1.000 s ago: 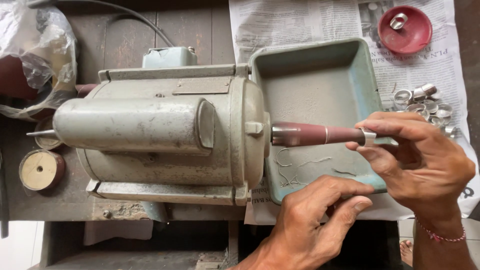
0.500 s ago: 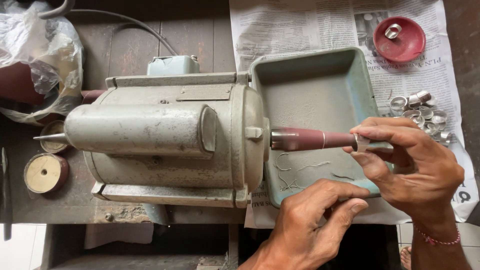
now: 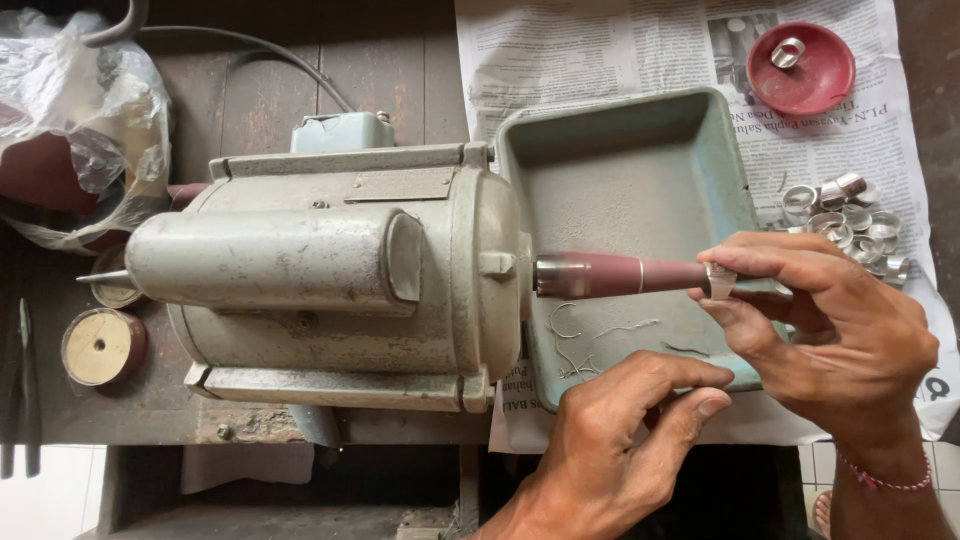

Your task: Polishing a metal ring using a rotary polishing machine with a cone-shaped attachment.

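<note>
A grey bench motor [image 3: 330,275] lies on a dark wooden bench. A reddish-brown tapered spindle [image 3: 620,275] sticks out of its right end over a teal metal tray [image 3: 640,150]. My right hand [image 3: 840,340] pinches a small silver ring [image 3: 718,281] between thumb and fingers, slipped over the spindle's tip. My left hand [image 3: 620,440] rests on the tray's near rim, fingers curled, holding nothing.
A heap of silver rings [image 3: 850,220] lies on newspaper [image 3: 600,50] right of the tray. A red dish [image 3: 800,68] with one ring sits at the far right. A plastic bag [image 3: 75,120], a tape roll [image 3: 100,347] and a black cable [image 3: 250,45] are at the left.
The view has shifted a little, so the motor and tray sit lower and to the right in frame. My right hand stays at the spindle tip with the ring; my left hand has barely moved.
</note>
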